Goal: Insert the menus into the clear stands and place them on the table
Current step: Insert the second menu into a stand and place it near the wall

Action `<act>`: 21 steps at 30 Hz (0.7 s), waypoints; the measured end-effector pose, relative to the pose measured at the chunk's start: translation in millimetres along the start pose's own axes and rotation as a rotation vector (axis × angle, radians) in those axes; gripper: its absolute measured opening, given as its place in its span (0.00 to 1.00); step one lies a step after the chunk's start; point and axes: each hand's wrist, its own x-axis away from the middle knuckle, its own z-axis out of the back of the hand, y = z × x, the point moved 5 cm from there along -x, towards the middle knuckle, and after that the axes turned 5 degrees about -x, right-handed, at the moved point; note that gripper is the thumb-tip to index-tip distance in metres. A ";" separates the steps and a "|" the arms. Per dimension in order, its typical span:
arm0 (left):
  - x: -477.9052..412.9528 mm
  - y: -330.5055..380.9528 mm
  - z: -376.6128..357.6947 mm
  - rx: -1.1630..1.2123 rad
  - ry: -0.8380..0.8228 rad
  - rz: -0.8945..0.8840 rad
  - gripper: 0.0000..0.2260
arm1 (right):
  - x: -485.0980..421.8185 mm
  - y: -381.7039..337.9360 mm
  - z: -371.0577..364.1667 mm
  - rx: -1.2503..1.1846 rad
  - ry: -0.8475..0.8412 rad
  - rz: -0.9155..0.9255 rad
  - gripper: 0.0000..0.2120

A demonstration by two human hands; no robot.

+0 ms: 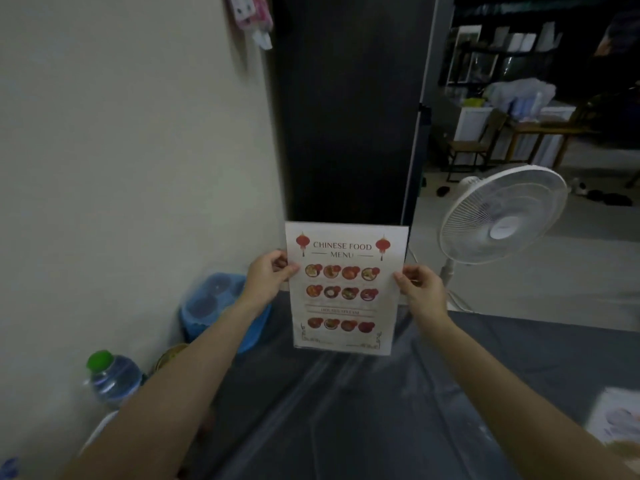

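Menu: a white paper sheet printed "Chinese Food Menu" with red lanterns and rows of dish photos (346, 289), held upright at centre frame; it appears to sit inside a clear acrylic stand (403, 244), whose glossy border shows past the paper's top and right edges.
Left hand (268, 275): pinching the sheet's left edge, thumb in front and fingers behind.
Right hand (420, 289): pinching the right edge the same way; gripping both sides likely keeps the sheet flat and square for checking its fit.
Counter: a dark grey surface under a clear plastic cover (519, 362) fills the lower frame, below the raised menu, which does not appear to rest on it.
Next menu: another printed sheet (616, 420) lies at the lower right edge, probably waiting its turn.
Surroundings: white pedestal fan (502, 216) at right; green-capped water bottle (112, 375) at lower left.
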 end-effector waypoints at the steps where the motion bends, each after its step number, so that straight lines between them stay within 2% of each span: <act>1: -13.4 -7.4 4.7 0.005 -0.005 0.002 0.06 | -6.9 2.1 -12.5 -0.006 0.004 -0.004 0.03; 10: -95.9 -70.7 18.7 -0.033 -0.039 0.032 0.04 | -63.1 40.1 -90.7 0.011 0.052 -0.067 0.04; 21: -119.6 -119.7 22.9 -0.104 -0.019 0.060 0.03 | -83.8 82.2 -130.6 0.056 0.044 -0.114 0.05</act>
